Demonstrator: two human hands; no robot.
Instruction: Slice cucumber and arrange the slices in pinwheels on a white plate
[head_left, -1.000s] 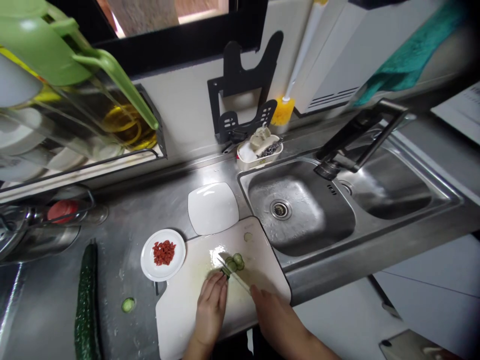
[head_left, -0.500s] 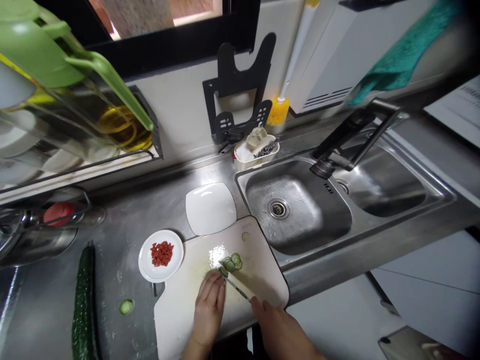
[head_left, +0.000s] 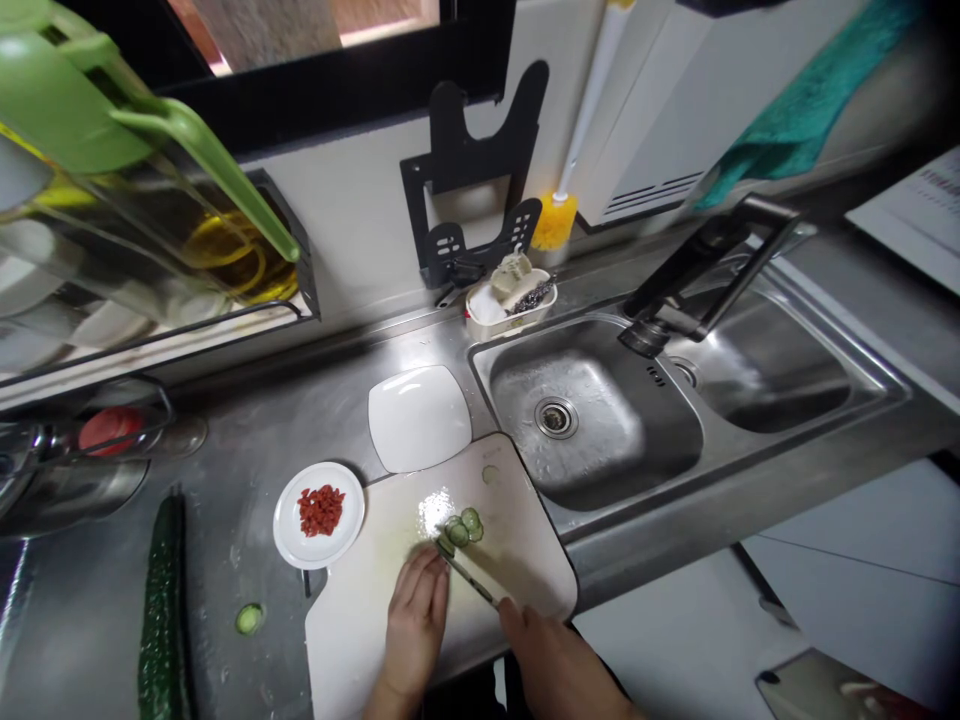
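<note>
My right hand [head_left: 536, 640] is closed round the handle of a knife [head_left: 472, 581], whose blade reaches left across the board to the fingertips of my other hand. With its fingers curled, my left hand [head_left: 420, 610] presses a piece of cucumber, mostly hidden under it, against the cutting board [head_left: 360, 600]. Just beyond the blade, several thin cucumber slices [head_left: 463, 526] lie overlapping on the board. A single pale slice [head_left: 490, 475] rests apart, near the board's far right corner.
A square white plate [head_left: 418, 415] touches the board's far edge. A round plate [head_left: 289, 520] of chopped red pieces [head_left: 321, 511] stands to the left. A whole cucumber [head_left: 161, 610] and a cut end [head_left: 249, 618] lie on the counter. The sink [head_left: 600, 400] is at right.
The view has shifted very slightly, so things at the left sit a little further left. Both hands and the knife keep almost the same place on the board.
</note>
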